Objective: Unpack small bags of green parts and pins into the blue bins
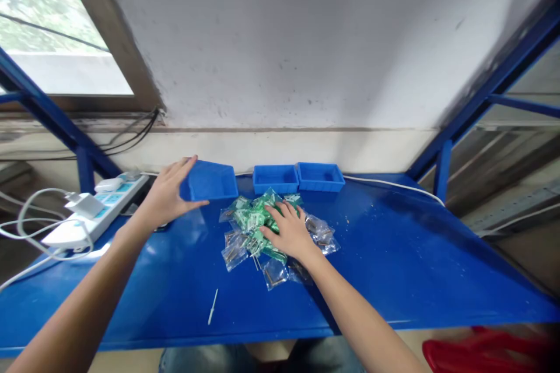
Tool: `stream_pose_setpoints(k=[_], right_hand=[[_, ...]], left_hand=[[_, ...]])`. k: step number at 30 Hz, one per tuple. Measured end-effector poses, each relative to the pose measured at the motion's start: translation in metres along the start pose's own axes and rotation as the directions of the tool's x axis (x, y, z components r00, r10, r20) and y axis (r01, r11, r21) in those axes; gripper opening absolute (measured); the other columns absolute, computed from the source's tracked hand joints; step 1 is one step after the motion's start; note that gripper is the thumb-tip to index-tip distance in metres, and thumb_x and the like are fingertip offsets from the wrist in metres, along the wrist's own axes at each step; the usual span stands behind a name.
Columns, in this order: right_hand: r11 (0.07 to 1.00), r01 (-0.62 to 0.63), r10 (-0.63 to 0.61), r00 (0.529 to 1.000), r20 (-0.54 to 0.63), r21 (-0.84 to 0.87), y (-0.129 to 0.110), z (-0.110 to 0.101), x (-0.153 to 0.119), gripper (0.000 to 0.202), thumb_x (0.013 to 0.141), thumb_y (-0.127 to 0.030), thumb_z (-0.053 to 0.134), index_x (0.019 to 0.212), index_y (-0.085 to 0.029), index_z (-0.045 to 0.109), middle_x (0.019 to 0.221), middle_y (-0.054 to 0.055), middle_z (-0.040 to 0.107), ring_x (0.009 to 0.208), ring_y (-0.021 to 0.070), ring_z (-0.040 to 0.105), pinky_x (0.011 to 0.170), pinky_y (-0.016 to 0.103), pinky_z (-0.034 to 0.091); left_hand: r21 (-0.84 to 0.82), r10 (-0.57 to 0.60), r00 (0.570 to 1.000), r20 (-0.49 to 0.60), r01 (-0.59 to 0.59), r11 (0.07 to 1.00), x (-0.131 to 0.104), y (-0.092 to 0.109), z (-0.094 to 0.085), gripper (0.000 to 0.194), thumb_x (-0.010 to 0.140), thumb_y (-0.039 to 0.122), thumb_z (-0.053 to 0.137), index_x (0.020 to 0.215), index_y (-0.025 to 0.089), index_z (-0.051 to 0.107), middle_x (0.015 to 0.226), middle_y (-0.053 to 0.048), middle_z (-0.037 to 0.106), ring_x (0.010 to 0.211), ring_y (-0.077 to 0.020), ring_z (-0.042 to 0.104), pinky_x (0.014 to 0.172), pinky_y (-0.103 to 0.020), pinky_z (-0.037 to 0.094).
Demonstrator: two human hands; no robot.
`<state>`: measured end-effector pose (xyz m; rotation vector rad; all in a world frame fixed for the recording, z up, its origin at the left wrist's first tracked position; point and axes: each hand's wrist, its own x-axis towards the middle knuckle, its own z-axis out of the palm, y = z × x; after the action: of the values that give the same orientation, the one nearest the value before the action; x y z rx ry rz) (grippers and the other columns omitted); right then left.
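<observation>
Two adjoining blue bins (275, 187) behind the packet pile (254, 224), power strip (109, 204) at left.

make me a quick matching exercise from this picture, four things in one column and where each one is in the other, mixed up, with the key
Things
1. left hand
2. right hand
3. power strip
4. thin white stick

Places
a. on the pile of small packets
b. between the pile and the front edge of the blue table
c. spread open beside the leftmost blue tray
d. at the table's left side, among white cables

Right pairs: 1-c, 2-a, 3-d, 4-b
</observation>
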<state>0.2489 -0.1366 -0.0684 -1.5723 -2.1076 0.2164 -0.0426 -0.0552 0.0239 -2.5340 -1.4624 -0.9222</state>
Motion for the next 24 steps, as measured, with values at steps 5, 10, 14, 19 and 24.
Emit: stream_pose_setpoints(k=[5, 10, 14, 19, 24], right_hand=[[1.000, -0.005, 0.005, 1.000, 0.013, 0.007, 0.001, -0.001, 0.000, 0.051, 0.086, -0.054, 0.043, 0.131, -0.029, 0.045, 0.134, 0.010, 0.048, 0.131, 0.0321, 0.033, 0.103, 0.058, 0.019], [1.000, 0.019, -0.020, 1.000, 0.010, 0.016, 0.008, -0.001, 0.002, 0.048, 0.088, -0.049, 0.042, 0.130, -0.027, 0.045, 0.134, 0.008, 0.050, 0.130, 0.0292, 0.035, 0.104, 0.055, 0.022], [0.999, 0.046, -0.046, 0.999, -0.003, 0.002, 0.008, 0.001, 0.001, 0.047, 0.088, -0.049, 0.042, 0.129, -0.026, 0.046, 0.132, 0.008, 0.051, 0.129, 0.0292, 0.037, 0.103, 0.054, 0.025], [0.999, -0.017, 0.012, 0.992, -0.122, -0.046, 0.022, -0.012, 0.010, 0.052, 0.087, -0.052, 0.042, 0.131, -0.024, 0.044, 0.133, 0.011, 0.047, 0.125, 0.0273, 0.039, 0.099, 0.045, 0.034], [0.949, -0.285, 0.227, 0.917, -0.327, -0.138, 0.080, -0.043, 0.039, 0.061, 0.092, -0.046, 0.029, 0.134, -0.002, 0.034, 0.131, 0.027, 0.042, 0.126, 0.0352, 0.034, 0.099, 0.051, 0.028]], left_hand=[[-0.328, -0.299, 0.948, 0.112, 0.319, 0.889, -0.010, -0.035, 0.046, 0.084, 0.063, 0.051, 0.071, 0.134, 0.019, 0.040, 0.132, -0.014, 0.051, 0.106, -0.0287, 0.060, 0.089, -0.040, 0.050], [-0.349, -0.303, 0.928, 0.215, 0.363, 0.864, -0.005, -0.039, 0.081, 0.086, 0.069, 0.049, 0.068, 0.140, 0.018, 0.032, 0.132, -0.014, 0.053, 0.111, -0.0274, 0.059, 0.089, -0.037, 0.050], [-0.325, -0.281, 0.925, 0.255, 0.356, 0.876, 0.007, -0.041, 0.097, 0.082, 0.070, 0.047, 0.066, 0.140, 0.020, 0.034, 0.139, -0.011, 0.046, 0.122, -0.0280, 0.049, 0.100, -0.039, 0.041], [-0.229, -0.292, 0.935, 0.201, 0.335, 0.914, 0.010, -0.043, 0.106, 0.071, 0.074, 0.044, 0.060, 0.136, 0.017, 0.041, 0.136, -0.011, 0.049, 0.124, -0.0302, 0.046, 0.102, -0.043, 0.038], [-0.087, -0.291, 0.957, -0.006, 0.290, 0.953, 0.007, -0.006, 0.100, 0.059, 0.079, 0.044, 0.053, 0.131, 0.015, 0.045, 0.144, -0.015, 0.032, 0.134, -0.0342, 0.027, 0.110, -0.049, 0.022]])
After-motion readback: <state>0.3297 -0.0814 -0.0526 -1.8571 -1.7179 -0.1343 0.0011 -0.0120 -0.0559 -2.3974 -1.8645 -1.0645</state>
